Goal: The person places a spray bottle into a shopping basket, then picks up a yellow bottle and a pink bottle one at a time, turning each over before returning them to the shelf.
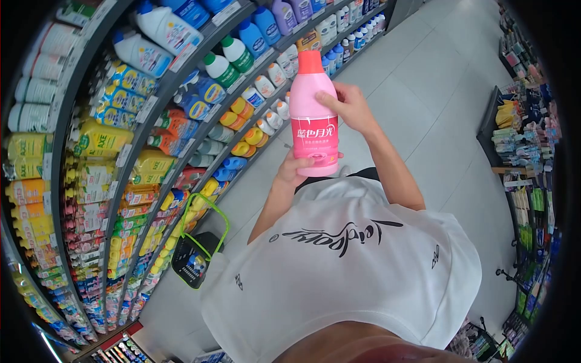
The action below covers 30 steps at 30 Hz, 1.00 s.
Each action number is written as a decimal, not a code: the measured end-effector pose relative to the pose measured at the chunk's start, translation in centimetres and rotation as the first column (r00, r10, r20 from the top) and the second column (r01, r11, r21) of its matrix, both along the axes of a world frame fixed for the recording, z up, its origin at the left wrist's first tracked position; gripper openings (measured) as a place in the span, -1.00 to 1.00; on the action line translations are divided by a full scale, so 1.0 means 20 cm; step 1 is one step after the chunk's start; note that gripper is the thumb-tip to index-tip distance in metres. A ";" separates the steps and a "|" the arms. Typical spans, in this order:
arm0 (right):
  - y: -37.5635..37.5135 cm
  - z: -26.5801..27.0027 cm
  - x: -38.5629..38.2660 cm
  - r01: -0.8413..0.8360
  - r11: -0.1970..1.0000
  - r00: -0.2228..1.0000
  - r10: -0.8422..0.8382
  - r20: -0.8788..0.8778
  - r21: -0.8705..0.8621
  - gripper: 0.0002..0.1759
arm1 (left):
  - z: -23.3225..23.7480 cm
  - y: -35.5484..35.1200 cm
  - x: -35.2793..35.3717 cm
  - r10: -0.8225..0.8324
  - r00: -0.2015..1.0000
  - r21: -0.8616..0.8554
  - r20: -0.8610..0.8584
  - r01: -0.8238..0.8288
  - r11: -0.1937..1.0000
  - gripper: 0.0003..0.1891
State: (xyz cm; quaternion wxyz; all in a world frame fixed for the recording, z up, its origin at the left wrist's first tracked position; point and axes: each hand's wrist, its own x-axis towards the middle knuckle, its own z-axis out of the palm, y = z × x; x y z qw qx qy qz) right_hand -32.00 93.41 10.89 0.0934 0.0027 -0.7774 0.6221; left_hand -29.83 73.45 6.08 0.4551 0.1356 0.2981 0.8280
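A pink bottle [313, 103] with a red-orange cap and a darker pink label is held upright in front of my body, its label facing the camera. Around its lower left side my left hand [295, 169] is closed, fingers wrapped at the base. My right hand [348, 107] grips the bottle's upper right side, thumb on the front and the other fingers hidden behind it.
Curved shelves [54, 121] of colourful bottles fill the left side. A black basket [189, 261] with green handles stands on the grey floor [423, 115] beside them, with items inside. More racks [525, 142] of goods line the right.
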 end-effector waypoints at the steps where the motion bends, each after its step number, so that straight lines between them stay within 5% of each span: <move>1: 0.06 -0.02 -0.01 0.007 0.994 0.999 -0.012 -0.043 -0.113 -0.53 | -0.02 0.06 0.00 0.000 1.000 -0.005 0.003 0.000 1.000 -0.14; 4: 0.26 0.05 -0.01 0.009 0.997 0.997 -0.016 0.081 0.080 -0.55 | -0.14 0.24 -0.02 0.013 0.998 -0.018 0.066 -0.012 1.000 -0.18; 6: 0.33 -0.10 -0.08 0.064 0.998 0.996 -0.065 -0.065 -0.022 -0.48 | -0.13 0.34 -0.06 0.022 1.000 0.015 0.008 -0.022 1.000 -0.24; 8: 0.42 -0.09 -0.11 0.034 0.998 0.998 -0.031 0.061 -0.057 -0.50 | -0.06 0.42 -0.10 0.025 1.000 0.014 0.004 -0.025 1.000 -0.26; 11: 0.47 -0.03 -0.22 0.018 0.983 1.000 -0.018 0.001 -0.184 -0.51 | -0.04 0.51 -0.22 -0.001 1.000 0.050 0.017 0.001 0.999 -0.29; 18: 0.63 -0.10 -0.63 0.069 0.986 0.997 -0.061 0.053 -0.153 -0.54 | -0.08 0.70 -0.60 0.012 1.000 0.057 0.004 -0.012 0.998 -0.29; 24: 0.73 -0.07 -1.09 -0.102 0.916 0.980 0.160 0.120 -0.388 -0.48 | -0.01 0.80 -0.99 0.109 0.992 0.098 -0.057 -0.103 0.990 -0.26; 30: 0.66 -0.01 -1.38 -0.334 0.882 0.927 0.371 0.052 -0.333 -0.49 | -0.18 0.81 -1.33 0.378 0.923 0.056 -0.074 -0.375 0.925 -0.24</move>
